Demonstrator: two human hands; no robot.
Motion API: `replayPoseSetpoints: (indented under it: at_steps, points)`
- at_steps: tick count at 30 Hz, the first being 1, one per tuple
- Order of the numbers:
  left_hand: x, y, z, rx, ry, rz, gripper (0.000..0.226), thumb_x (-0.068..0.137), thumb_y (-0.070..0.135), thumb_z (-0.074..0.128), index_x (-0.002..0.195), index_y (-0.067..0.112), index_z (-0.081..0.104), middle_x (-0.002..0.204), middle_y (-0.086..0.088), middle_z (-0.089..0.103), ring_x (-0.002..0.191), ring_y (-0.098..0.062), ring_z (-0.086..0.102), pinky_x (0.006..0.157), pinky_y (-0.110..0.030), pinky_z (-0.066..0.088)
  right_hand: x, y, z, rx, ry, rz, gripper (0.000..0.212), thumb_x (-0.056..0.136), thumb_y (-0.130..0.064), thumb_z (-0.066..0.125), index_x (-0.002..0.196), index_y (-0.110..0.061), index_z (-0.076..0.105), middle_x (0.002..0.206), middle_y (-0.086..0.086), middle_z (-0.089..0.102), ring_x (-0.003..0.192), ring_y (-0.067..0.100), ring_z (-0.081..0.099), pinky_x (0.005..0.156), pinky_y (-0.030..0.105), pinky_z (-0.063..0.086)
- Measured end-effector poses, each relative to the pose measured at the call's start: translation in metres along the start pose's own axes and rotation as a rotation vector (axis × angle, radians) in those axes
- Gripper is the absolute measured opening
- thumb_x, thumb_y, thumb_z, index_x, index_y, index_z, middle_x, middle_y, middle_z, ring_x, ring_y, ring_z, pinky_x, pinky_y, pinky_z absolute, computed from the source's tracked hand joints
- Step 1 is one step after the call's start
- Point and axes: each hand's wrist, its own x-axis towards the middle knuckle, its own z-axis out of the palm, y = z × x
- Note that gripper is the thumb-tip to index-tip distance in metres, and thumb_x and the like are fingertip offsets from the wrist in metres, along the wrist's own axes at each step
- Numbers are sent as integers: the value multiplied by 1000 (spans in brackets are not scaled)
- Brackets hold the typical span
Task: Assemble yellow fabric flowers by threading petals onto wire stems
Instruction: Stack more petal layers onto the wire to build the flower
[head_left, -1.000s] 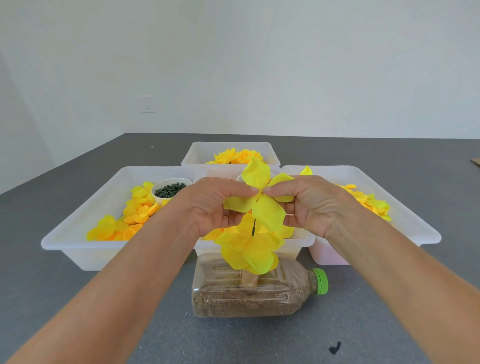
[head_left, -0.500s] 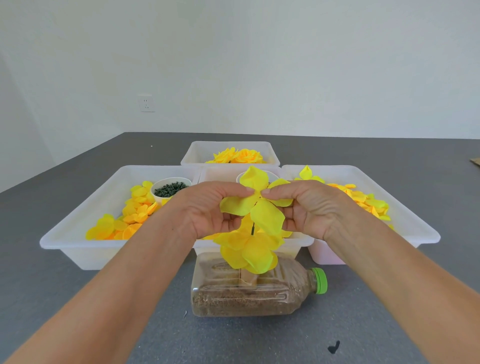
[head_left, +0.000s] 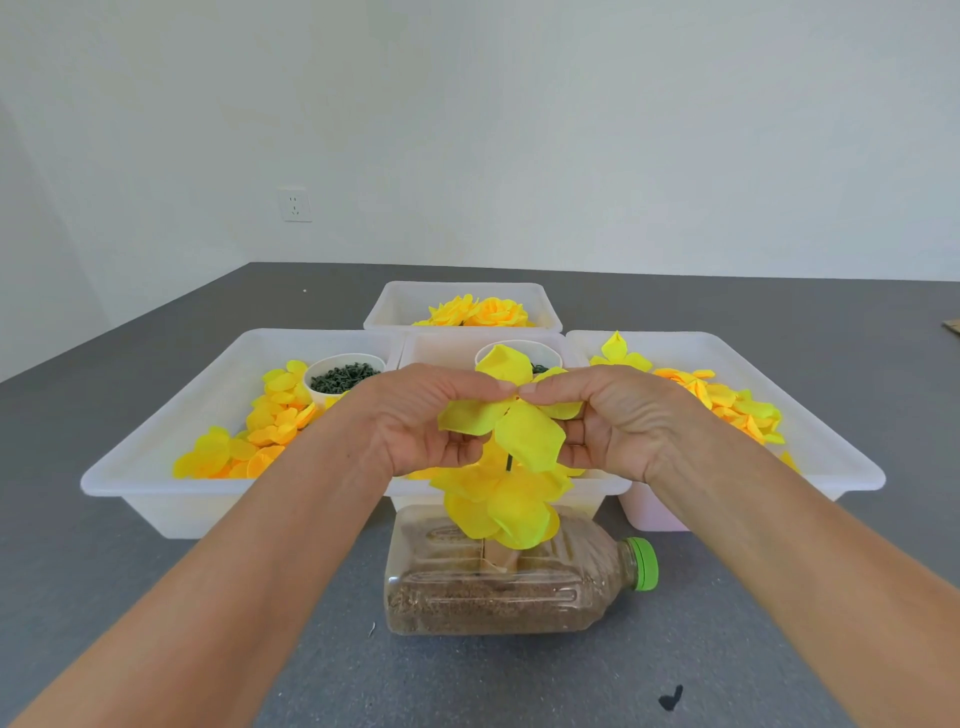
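A yellow petal piece with several lobes is pinched at its centre between my left hand and my right hand, fingertips meeting above a thin dark wire stem. Below it, more yellow petals sit stacked on the same stem. The stem stands upright in a sand-filled plastic bottle lying on its side, green cap to the right.
White trays stand behind: the left tray holds loose yellow-orange petals and a cup of green parts; the right tray holds more petals; the far tray holds finished flowers. A second cup sits in the middle tray.
Both hands have lowered the petal piece slightly along the stem toward the stacked petals. The pinch is unchanged.
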Motion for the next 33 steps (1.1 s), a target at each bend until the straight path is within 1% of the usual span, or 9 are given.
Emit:
replayPoseSetpoints:
  at_steps: [6,9,12,15,19,21,26,30,33]
  points:
    - [5,0,0,9,27,-44,28,76,10,70,103,11,63,82,-8,63,62,-17,54,45,-19,45,2,1,-1,29,-23,53,19,78,-7,67,97,-13,65,84,6,68,70,18,62,69,29,49]
    - [6,0,1,18,36,-37,28,76,9,70,102,10,62,78,-7,61,58,-17,53,44,-19,44,3,1,-1,49,-21,68,15,78,-6,66,92,-14,65,78,4,68,66,17,63,69,29,50]
    - [8,2,2,31,60,-6,29,75,9,71,103,9,63,81,-8,61,62,-18,53,43,-19,44,4,1,-1,25,4,23,13,78,-6,66,89,-14,64,74,3,68,58,14,63,60,25,51]
    - [9,4,3,35,68,-3,25,76,10,71,99,9,63,75,-7,61,59,-17,52,43,-19,43,4,1,-1,7,23,-12,13,79,-6,66,90,-14,64,77,4,67,60,15,62,54,22,50]
    - [10,3,4,51,83,-16,22,77,9,70,97,9,62,71,-6,60,52,-15,52,43,-18,43,4,2,0,42,8,44,16,80,-5,65,94,-12,64,76,4,68,61,17,64,60,26,52]
    - [10,2,5,61,81,-29,20,77,9,69,96,10,61,69,-6,60,49,-15,52,43,-18,43,3,3,0,67,-14,79,12,80,-5,63,89,-12,65,70,3,70,55,17,66,59,26,53]
    - [10,0,4,107,73,-44,16,78,10,68,93,10,62,70,-6,59,54,-16,52,45,-19,43,4,8,1,91,-21,99,16,79,-3,62,92,-13,65,67,4,71,52,17,66,64,30,52]
    - [9,0,2,154,65,-21,11,78,10,69,87,11,63,69,-5,61,55,-16,52,46,-20,43,3,11,1,72,-25,89,17,79,-5,64,92,-16,65,66,1,70,53,14,65,56,24,52]
    - [9,2,1,198,66,5,12,78,10,69,89,13,64,76,-5,62,65,-16,55,56,-25,45,0,11,-2,38,-28,69,18,78,-5,66,92,-17,65,70,1,69,56,14,64,54,21,50]
